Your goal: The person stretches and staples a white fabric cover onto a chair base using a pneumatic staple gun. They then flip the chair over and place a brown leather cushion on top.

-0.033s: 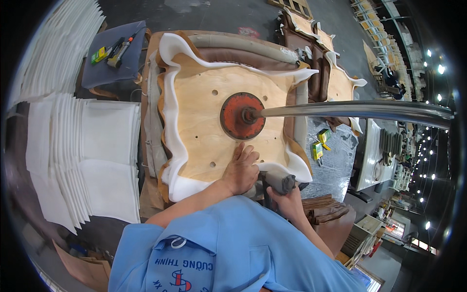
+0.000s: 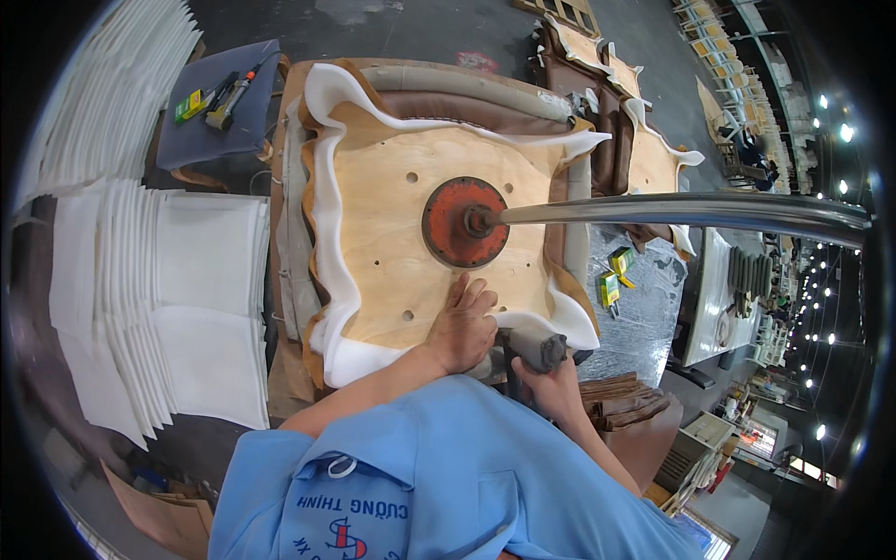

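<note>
Right grip (image 2: 557, 385) holds 1 grey tool (image 2: 539, 348), wooden panel (image 2: 373, 219) ahead and left.

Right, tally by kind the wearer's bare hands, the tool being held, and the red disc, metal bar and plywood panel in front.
Bare hands: 2 (left hand, right hand)
Grey tool in the right hand: 1
Red disc: 1
Metal bar: 1
Plywood panel under the disc: 1
Total: 6
</note>
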{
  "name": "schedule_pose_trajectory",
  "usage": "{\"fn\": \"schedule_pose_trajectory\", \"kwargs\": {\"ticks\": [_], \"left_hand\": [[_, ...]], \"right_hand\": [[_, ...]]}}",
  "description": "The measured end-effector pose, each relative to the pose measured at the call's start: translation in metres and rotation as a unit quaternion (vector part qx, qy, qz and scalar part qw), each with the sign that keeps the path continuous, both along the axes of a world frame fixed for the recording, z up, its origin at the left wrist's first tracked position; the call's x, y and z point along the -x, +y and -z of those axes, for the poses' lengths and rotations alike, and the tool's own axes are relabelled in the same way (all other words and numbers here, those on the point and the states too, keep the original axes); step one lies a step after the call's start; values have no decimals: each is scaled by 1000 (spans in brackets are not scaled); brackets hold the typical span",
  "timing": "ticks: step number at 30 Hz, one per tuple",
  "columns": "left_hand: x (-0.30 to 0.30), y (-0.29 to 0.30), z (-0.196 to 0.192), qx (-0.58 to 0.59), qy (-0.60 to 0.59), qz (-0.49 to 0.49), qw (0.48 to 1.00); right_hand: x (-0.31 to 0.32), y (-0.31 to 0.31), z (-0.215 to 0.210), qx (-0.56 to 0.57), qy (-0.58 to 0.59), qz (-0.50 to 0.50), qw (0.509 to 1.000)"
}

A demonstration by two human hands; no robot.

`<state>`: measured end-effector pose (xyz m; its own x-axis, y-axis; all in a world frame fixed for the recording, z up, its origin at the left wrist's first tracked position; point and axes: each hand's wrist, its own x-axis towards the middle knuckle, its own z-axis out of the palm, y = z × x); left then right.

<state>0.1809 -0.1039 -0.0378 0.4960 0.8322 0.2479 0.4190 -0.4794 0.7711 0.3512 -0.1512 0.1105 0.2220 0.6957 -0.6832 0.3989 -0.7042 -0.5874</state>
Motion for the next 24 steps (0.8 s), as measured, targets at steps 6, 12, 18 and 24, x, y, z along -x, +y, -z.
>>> {"fn": "schedule_pose_trajectory", "kwargs": {"ticks": [6,12,18,24], "left_hand": [[0,6,2,-6,-6,5,1000],[-2,6,4,-9,-6,0,1000],[-6,9,-2,-10,-1,1,1000],[-6,19,-6,-14,6,-40,999]], "right_hand": [[-3,4,8,18,2,-7,1000],[-2,8,9,19,-5,-17,1000],[-8,13,10,-3,-37,-64,997],[-23,-7,13,-47,-8,-56,997]]}}
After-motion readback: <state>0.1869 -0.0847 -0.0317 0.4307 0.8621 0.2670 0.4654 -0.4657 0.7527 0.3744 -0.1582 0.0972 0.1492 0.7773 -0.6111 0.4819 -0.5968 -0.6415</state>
